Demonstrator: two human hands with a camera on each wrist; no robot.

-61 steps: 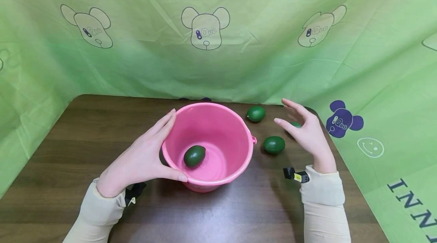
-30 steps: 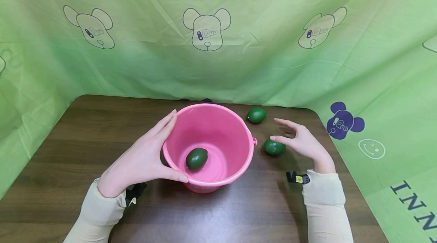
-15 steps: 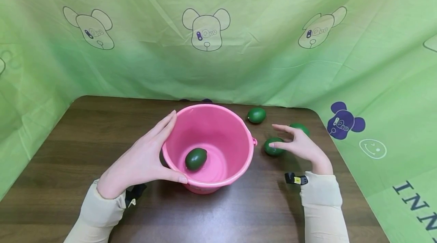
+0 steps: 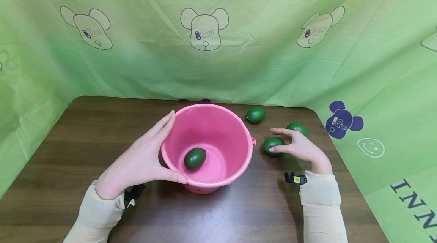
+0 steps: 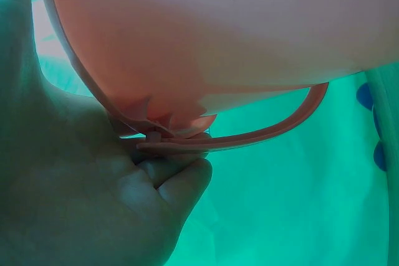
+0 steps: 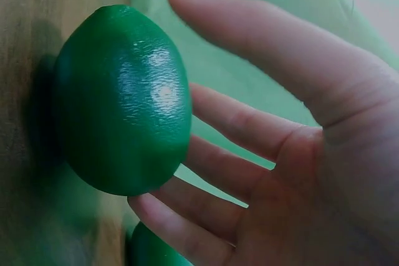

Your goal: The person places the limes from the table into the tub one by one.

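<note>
My left hand (image 4: 141,155) holds the pink bucket (image 4: 218,123) at its left side, thumb on the near rim. In the left wrist view, its fingers reach under the bucket's handle (image 5: 268,135). A dark green lime (image 4: 195,158) lies inside on the bucket's bottom. Right of the bucket, my right hand (image 4: 304,149) is spread around another lime (image 4: 272,145) on the table. The right wrist view has the thumb (image 6: 249,26) apart from that lime (image 6: 124,104), with the other fingers reaching along its far side; whether they touch it I cannot tell.
Two more limes lie on the table: one (image 4: 255,114) near the back edge, another (image 4: 298,127) just behind my right hand. A green printed cloth (image 4: 239,72) hangs behind the brown wooden table (image 4: 218,220) and along its sides.
My right hand has come nearer and lower from the rightmost lime, to the lime beside the bucket, and its thumb-finger gap has narrowed. My left hand stays on the bucket.
</note>
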